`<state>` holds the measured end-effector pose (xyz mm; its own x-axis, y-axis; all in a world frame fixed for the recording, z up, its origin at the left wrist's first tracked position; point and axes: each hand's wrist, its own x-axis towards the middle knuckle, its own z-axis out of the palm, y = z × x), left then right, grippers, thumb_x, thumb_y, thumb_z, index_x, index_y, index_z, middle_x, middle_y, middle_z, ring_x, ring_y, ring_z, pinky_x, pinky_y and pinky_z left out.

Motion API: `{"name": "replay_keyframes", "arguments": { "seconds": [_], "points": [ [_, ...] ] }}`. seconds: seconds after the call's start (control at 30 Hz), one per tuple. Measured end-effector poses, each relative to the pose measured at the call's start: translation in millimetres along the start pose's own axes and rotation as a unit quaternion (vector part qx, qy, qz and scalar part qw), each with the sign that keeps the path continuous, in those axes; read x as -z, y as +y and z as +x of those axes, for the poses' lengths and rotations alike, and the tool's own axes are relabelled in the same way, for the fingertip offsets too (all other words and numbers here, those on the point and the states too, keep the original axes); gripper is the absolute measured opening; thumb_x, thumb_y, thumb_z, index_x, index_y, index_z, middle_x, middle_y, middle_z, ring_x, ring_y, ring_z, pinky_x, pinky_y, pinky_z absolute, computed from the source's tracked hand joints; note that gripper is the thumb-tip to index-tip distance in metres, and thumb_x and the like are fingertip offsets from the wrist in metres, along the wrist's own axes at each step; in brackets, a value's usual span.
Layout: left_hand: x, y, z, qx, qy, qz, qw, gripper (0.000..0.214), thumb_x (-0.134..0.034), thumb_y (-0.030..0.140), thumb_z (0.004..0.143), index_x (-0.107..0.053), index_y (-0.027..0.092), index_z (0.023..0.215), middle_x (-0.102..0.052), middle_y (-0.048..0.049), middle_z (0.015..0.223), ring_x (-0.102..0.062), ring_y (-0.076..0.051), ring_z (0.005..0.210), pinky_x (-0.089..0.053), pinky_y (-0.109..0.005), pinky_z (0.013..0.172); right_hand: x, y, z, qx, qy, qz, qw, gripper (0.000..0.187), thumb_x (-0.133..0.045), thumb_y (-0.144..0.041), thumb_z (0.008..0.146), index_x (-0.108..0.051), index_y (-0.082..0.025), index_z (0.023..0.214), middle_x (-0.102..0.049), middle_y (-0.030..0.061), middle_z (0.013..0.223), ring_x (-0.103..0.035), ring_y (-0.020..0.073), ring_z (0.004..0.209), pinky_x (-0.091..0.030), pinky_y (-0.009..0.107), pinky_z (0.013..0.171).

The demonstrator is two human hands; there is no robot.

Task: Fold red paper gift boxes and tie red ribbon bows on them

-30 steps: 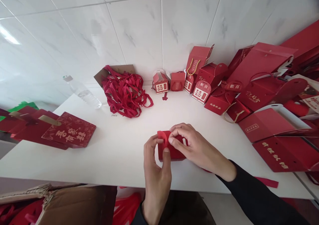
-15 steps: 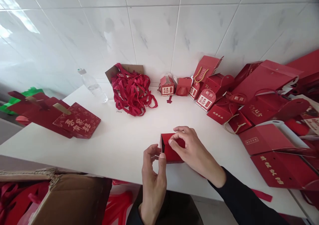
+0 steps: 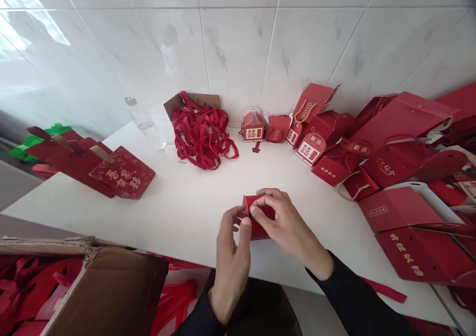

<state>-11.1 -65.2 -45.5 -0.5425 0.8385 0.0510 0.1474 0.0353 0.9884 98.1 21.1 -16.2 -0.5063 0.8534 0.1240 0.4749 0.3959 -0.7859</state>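
Observation:
A small red gift box (image 3: pixel 260 233) lies on the white table in front of me, partly hidden by my fingers. At its left end, which has a raised flap, my left hand (image 3: pixel 234 256) has its fingertips and thumb curled around the edge. Reaching over from the other side, my right hand (image 3: pixel 284 222) holds the box from above, its thumb and forefinger pinched together near that same end. Fingers hide most of the flap and the opening.
Dark red ribbons (image 3: pixel 203 135) heap over a small cardboard box by the tiled wall, beside a water bottle (image 3: pixel 146 123). Finished-looking red boxes (image 3: pixel 401 160) crowd the right side. Red gift bags (image 3: pixel 122 173) stand left. A large carton (image 3: pixel 107 291) with red items sits below.
My left hand has moved slightly up and right, closing in on the box's left end. My right thumb and forefinger have shifted to that end's edge. The camera view has swung a little left.

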Motion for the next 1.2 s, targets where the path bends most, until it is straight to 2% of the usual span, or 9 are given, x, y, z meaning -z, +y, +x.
{"name": "replay_keyframes", "arguments": {
  "seconds": [0.13, 0.2, 0.33, 0.43, 0.57, 0.73, 0.87, 1.0, 1.2],
  "points": [
    [4.1, 11, 19, 0.012, -0.018, -0.002, 1.0, 0.024, -0.056, 0.041, 0.096, -0.063, 0.021, 0.085, -0.066, -0.0019, 0.083, -0.06, -0.018, 0.077, -0.049, -0.03, 0.072, -1, 2, -1, 0.012, 0.003, 0.006, 1.0, 0.017, -0.057, -0.034, 0.098, -0.069, -0.024, 0.092, -0.063, 0.0101, 0.125, -0.053, 0.0281, 0.129, -0.043, 0.05, 0.11],
    [6.9, 12, 25, 0.013, -0.03, -0.01, 0.999, 0.026, -0.057, 0.042, 0.096, -0.061, 0.02, 0.082, -0.064, -0.0005, 0.077, -0.059, -0.017, 0.073, -0.049, -0.029, 0.069, 0, 4, -2, 0.021, 0.004, 0.007, 1.0, 0.015, -0.057, -0.034, 0.098, -0.069, -0.025, 0.097, -0.063, 0.0095, 0.125, -0.053, 0.027, 0.13, -0.042, 0.05, 0.112],
    [15.5, 11, 28, 0.015, -0.037, -0.027, 0.999, 0.032, -0.048, 0.047, 0.101, -0.059, 0.02, 0.088, -0.069, -0.0038, 0.09, -0.066, -0.019, 0.088, -0.054, -0.032, 0.081, 2, 10, -9, 0.029, 0.017, -0.003, 0.999, 0.028, -0.06, -0.032, 0.096, -0.062, -0.025, 0.122, -0.06, 0.0099, 0.133, -0.05, 0.0262, 0.131, -0.044, 0.049, 0.112],
    [20.7, 8, 30, 0.021, -0.039, -0.027, 0.999, 0.035, -0.044, 0.049, 0.102, -0.059, 0.02, 0.09, -0.07, -0.0061, 0.097, -0.067, -0.02, 0.092, -0.054, -0.036, 0.088, 3, 15, -15, 0.024, 0.031, -0.015, 0.999, 0.035, -0.06, -0.03, 0.095, -0.057, -0.024, 0.129, -0.056, 0.0119, 0.138, -0.048, 0.0276, 0.133, -0.045, 0.051, 0.111],
    [20.1, 4, 31, 0.023, -0.056, -0.01, 0.998, 0.026, -0.052, 0.044, 0.098, -0.062, 0.02, 0.094, -0.069, -0.0055, 0.096, -0.065, -0.019, 0.089, -0.052, -0.034, 0.081, 1, 19, -18, 0.026, 0.045, -0.029, 0.998, 0.03, -0.06, -0.032, 0.097, -0.061, -0.025, 0.126, -0.055, 0.0121, 0.137, -0.048, 0.0295, 0.135, -0.043, 0.055, 0.113],
    [12.8, 5, 29, 0.016, -0.089, 0.0, 0.996, 0.023, -0.054, 0.04, 0.096, -0.065, 0.021, 0.103, -0.07, -0.0057, 0.1, -0.065, -0.019, 0.09, -0.051, -0.032, 0.079, -1, 20, -16, 0.052, 0.06, -0.039, 0.996, 0.011, -0.059, -0.03, 0.098, -0.067, -0.027, 0.106, -0.057, 0.0099, 0.133, -0.049, 0.0292, 0.133, -0.049, 0.053, 0.107],
    [9.6, 9, 34, 0.015, -0.108, 0.008, 0.994, 0.024, -0.055, 0.038, 0.095, -0.069, 0.02, 0.103, -0.072, -0.0064, 0.099, -0.065, -0.019, 0.087, -0.05, -0.032, 0.076, -3, 19, -13, 0.088, 0.095, -0.057, 0.99, 0.007, -0.058, -0.024, 0.098, -0.066, -0.025, 0.098, -0.059, 0.0104, 0.128, -0.053, 0.0292, 0.128, -0.052, 0.052, 0.103],
    [9.0, 14, 40, 0.014, -0.124, 0.009, 0.992, 0.023, -0.059, 0.039, 0.092, -0.07, 0.019, 0.1, -0.074, -0.0065, 0.098, -0.065, -0.019, 0.083, -0.051, -0.033, 0.074, -6, 19, -10, 0.136, 0.14, -0.091, 0.977, 0.008, -0.058, -0.016, 0.097, -0.062, -0.023, 0.096, -0.059, 0.0114, 0.125, -0.052, 0.0302, 0.125, -0.047, 0.054, 0.106],
    [7.9, 16, 42, 0.012, -0.133, 0.005, 0.991, 0.022, -0.062, 0.039, 0.09, -0.071, 0.019, 0.094, -0.074, -0.0051, 0.095, -0.064, -0.019, 0.083, -0.05, -0.033, 0.076, -10, 23, -9, 0.18, 0.17, -0.126, 0.961, 0.012, -0.058, -0.01, 0.096, -0.059, -0.022, 0.098, -0.06, 0.0108, 0.12, -0.056, 0.0288, 0.117, -0.037, 0.06, 0.113]
  ]
}}
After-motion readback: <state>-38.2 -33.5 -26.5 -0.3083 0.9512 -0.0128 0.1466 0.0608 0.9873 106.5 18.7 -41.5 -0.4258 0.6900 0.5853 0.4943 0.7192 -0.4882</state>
